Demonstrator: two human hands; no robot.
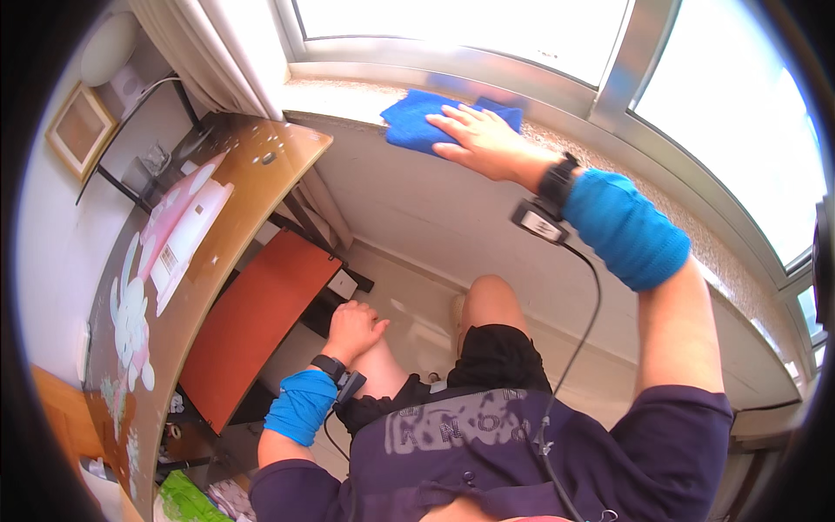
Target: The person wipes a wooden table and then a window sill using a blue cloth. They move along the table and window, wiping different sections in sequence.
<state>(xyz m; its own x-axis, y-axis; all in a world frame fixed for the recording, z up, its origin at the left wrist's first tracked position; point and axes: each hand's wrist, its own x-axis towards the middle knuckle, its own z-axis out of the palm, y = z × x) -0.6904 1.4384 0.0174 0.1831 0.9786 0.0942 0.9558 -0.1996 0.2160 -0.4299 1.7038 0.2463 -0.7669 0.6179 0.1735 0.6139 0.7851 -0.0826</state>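
Observation:
My right hand (479,140) lies with its fingers spread over a folded blue cloth (417,121), pressing it on the speckled stone window sill (567,143). The cloth reaches out past the fingertips and along the foot of the metal window frame (541,75). Low down near the middle, my left hand (355,329) rests on my left knee, holding nothing, its fingers loosely bent. Both wrists wear black straps with small devices and cables, with blue sleeves above them.
A desk (287,147) with a rabbit-patterned top stands at the left, with a red-orange panel (261,326) below it. A shelf and a wooden photo frame (81,130) are behind. A curtain (215,52) hangs beside the window. A cable (595,307) hangs from my right wrist.

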